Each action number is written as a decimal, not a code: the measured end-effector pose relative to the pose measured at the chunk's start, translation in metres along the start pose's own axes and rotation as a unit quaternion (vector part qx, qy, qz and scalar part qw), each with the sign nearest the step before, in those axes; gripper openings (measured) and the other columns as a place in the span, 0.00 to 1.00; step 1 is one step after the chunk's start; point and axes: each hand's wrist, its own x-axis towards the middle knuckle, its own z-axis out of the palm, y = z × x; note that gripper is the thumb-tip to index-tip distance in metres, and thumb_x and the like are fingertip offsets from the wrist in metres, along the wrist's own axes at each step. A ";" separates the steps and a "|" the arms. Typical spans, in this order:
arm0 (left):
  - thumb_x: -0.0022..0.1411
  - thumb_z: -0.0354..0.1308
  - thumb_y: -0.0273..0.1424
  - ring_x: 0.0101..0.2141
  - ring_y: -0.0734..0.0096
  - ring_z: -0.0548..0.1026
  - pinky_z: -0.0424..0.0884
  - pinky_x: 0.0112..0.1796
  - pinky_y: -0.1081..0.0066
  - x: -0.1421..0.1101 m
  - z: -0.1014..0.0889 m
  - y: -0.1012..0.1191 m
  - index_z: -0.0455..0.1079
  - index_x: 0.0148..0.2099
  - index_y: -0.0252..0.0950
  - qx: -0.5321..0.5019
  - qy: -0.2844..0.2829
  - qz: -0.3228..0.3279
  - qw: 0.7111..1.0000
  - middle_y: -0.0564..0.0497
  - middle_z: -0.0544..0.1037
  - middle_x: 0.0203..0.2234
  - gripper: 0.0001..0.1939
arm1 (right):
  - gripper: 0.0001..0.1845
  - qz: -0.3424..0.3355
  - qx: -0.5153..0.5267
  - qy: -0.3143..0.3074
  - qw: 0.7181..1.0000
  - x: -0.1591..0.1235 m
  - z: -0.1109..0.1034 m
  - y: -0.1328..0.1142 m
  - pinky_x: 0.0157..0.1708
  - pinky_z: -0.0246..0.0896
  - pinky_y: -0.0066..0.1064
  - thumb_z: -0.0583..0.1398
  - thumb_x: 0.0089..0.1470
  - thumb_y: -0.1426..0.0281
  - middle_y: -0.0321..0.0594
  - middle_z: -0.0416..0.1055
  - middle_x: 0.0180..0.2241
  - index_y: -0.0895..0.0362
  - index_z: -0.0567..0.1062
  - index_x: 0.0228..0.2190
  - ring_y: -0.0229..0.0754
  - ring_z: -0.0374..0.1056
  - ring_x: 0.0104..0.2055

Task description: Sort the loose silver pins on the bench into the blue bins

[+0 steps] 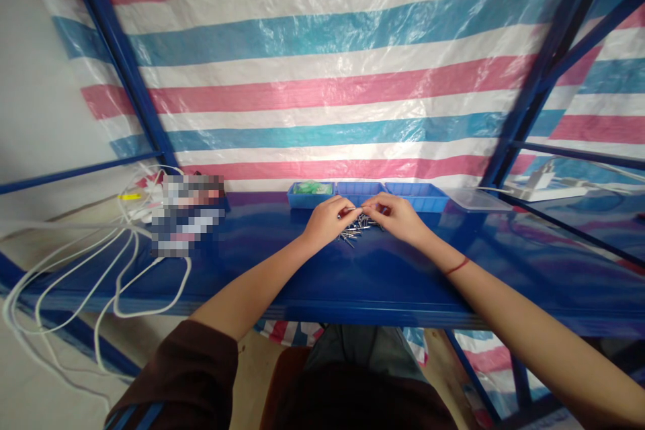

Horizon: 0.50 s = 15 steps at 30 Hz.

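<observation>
Above a loose pile of small, thin silver metal pins (351,234), my left hand (330,220) and my right hand (396,216) meet almost fingertip to fingertip. Both are closed in a pinch. A thin metal pin (357,208) shows between them, its ends covered by the fingers; its exact kind is too small to make out. Just behind the hands stands a blue divided bin (419,199) in a row of compartments. Its left compartment holds light green pieces (313,187). My hands partly hide the middle compartment and the pile.
The blue table (262,262) carries blurred-out items (187,215) and looping white cables (121,262) at the left. A clear plastic lid (481,199) lies right of the bin, with a white power strip (547,185) farther right. Blue frame posts and a striped sheet (322,87) stand behind.
</observation>
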 end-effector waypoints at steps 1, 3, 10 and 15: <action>0.61 0.50 0.40 0.28 0.75 0.68 0.63 0.32 0.75 0.000 0.000 0.000 0.69 0.30 0.35 0.003 -0.006 -0.001 1.000 0.52 0.71 0.24 0.15 | 0.16 -0.007 -0.011 -0.017 1.000 0.000 0.001 0.001 0.28 0.59 0.29 0.56 0.52 0.60 0.41 0.70 0.27 0.59 0.76 0.30 0.36 0.63 0.26; 0.61 0.50 0.41 0.28 0.74 0.69 0.64 0.33 0.75 0.000 0.002 -0.001 0.70 0.35 0.35 0.000 -0.017 -0.013 1.000 0.52 0.72 0.26 0.15 | 0.16 -0.008 -0.019 -0.030 0.999 0.002 0.002 0.006 0.28 0.59 0.29 0.55 0.52 0.60 0.41 0.71 0.28 0.59 0.75 0.28 0.37 0.64 0.27; 0.61 0.49 0.41 0.30 0.70 0.73 0.66 0.33 0.73 -0.002 0.006 -0.004 0.69 0.47 0.37 -0.017 -0.095 -0.047 0.994 0.50 0.76 0.30 0.18 | 0.14 0.166 -0.095 0.144 0.971 0.012 -0.022 0.044 0.32 0.59 0.33 0.54 0.52 0.62 0.45 0.73 0.29 0.59 0.72 0.26 0.42 0.66 0.28; 0.60 0.49 0.37 0.29 0.72 0.72 0.65 0.32 0.74 -0.004 0.006 -0.003 0.73 0.37 0.37 -0.010 -0.127 -0.012 0.992 0.50 0.76 0.29 0.14 | 0.15 0.217 -0.236 0.148 0.936 0.008 -0.052 0.080 0.31 0.54 0.36 0.52 0.53 0.63 0.49 0.71 0.29 0.60 0.73 0.30 0.49 0.67 0.32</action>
